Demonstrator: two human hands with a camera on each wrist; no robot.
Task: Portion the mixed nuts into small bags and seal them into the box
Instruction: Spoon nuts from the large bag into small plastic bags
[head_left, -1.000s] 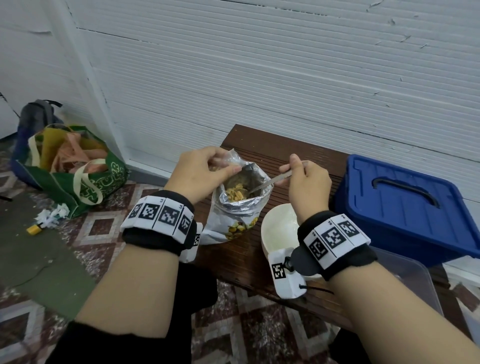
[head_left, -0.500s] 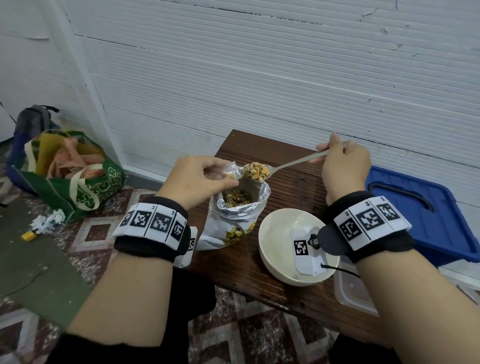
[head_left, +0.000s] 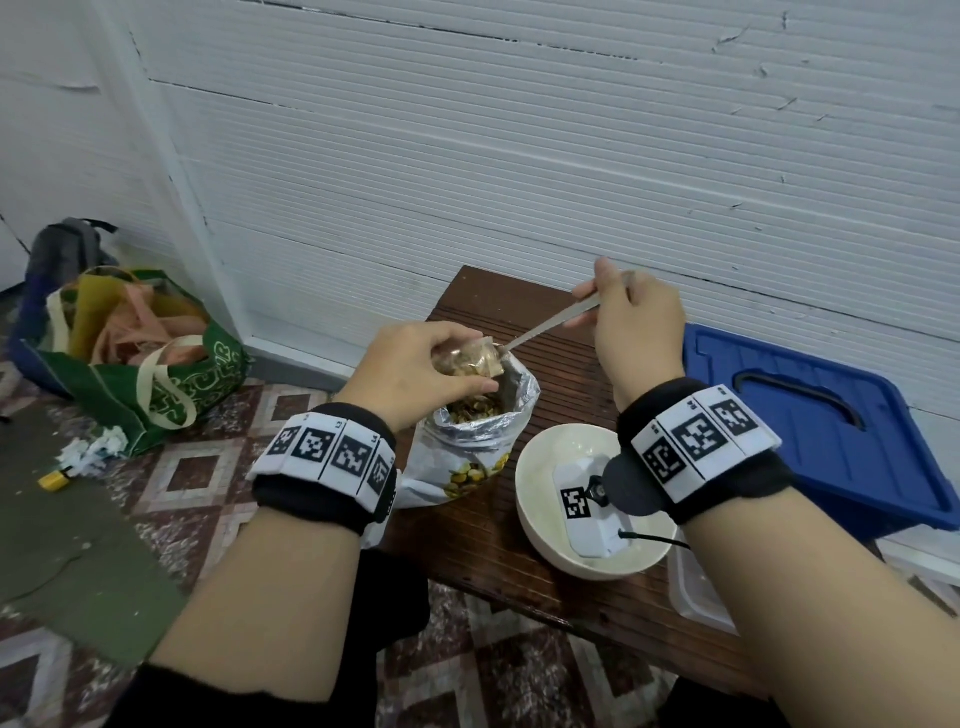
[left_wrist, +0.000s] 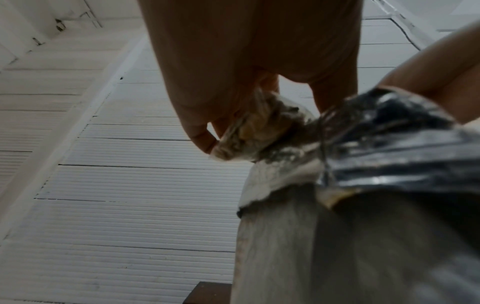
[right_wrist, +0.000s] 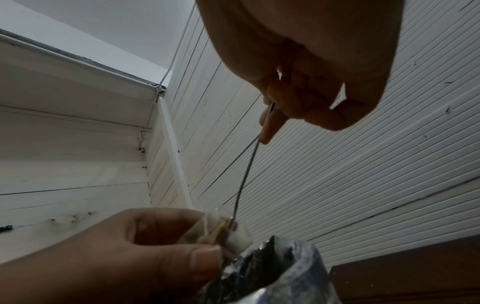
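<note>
I see the spoon (head_left: 550, 325) slanting down from upper right to lower left, its handle pinched in my right hand (head_left: 636, 332) and its bowl end sunk in the mouth of the small bag (head_left: 470, 361). My left hand (head_left: 415, 371) pinches that clear small bag, with nuts in it, just above the open foil pouch (head_left: 475, 441). The pouch stands upright on the counter (head_left: 519, 306), more nuts showing inside.

The spoon's bowl is hidden by the small bag's plastic, so I cannot tell how much it carries. From the left wrist the small bag (left_wrist: 255, 128) is blurred; from the right wrist the spoon (right_wrist: 245, 179) shows only as a thin edge-on line.

A white bowl (head_left: 537, 499) sits right of the pouch, partly covered by my wrist. A blue lid (head_left: 810, 415) lies further right, and a clear box (head_left: 696, 592) is cut off by my arm. The counter is dark slatted wood against a white ribbed wall (head_left: 519, 156); the floor (head_left: 197, 467) is patterned tile, with a green tote (head_left: 156, 384) on it at left.
</note>
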